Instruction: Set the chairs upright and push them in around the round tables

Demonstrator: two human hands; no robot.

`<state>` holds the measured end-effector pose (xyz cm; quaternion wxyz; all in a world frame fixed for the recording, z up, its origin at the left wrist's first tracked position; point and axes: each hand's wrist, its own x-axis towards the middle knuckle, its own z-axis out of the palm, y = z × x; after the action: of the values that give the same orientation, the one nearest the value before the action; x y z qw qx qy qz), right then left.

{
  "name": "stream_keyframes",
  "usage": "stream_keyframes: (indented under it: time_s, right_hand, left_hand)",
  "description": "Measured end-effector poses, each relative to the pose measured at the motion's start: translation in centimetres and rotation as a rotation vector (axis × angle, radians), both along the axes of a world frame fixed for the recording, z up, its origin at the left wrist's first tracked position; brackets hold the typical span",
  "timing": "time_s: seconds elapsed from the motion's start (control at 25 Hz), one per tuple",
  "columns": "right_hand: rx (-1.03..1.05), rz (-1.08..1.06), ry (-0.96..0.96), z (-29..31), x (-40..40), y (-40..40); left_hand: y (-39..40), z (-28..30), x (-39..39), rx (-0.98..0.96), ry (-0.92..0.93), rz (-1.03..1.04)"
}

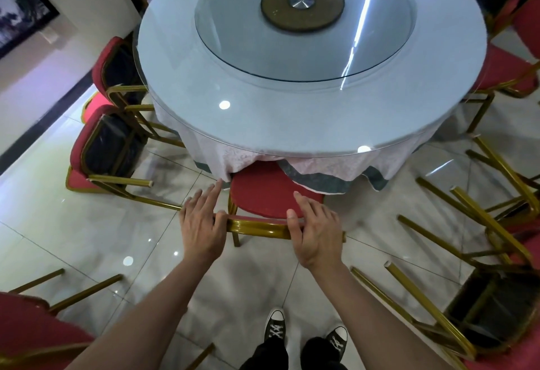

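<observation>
An upright chair with a red seat and a gold frame stands right in front of me, its seat partly under the cloth of the round table. My left hand and my right hand rest on the gold top rail of its back, fingers stretched forward and thumbs against the rail. Two chairs lie tipped over at the table's left, legs pointing toward the table. More tipped chairs lie on the floor at the right.
A glass turntable sits on the table top. Another red chair lies at the bottom left, and red chairs stand at the table's far right. My feet stand on glossy tile floor. A wall runs along the left.
</observation>
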<state>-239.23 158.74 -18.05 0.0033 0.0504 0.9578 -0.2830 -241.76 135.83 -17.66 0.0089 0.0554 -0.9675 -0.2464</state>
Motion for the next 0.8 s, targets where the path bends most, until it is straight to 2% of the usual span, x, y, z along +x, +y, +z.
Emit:
stream_keyframes:
  time_s: [0.28,0.4,0.56,0.68,0.8]
  right_hand:
    - [0.024,0.025,-0.062,-0.1,0.3,-2.0]
    - [0.023,0.056,-0.079,0.4,0.4,-1.6]
    - [-0.012,0.054,0.001,2.9,0.5,-1.2]
    - [-0.032,0.061,0.048,5.6,0.7,-0.5]
    - [-0.015,0.086,0.061,8.1,2.1,0.7]
  left_hand:
    - [-3.1,0.2,-0.5,-0.065,-0.104,-0.119]
    - [-2.8,1.0,0.3,-0.046,-0.088,-0.132]
    - [-1.6,3.9,0.8,-0.02,-0.051,-0.173]
    - [-0.3,7.0,1.3,0.016,-0.119,-0.268]
    - [1.7,10.2,2.4,0.002,-0.101,-0.335]
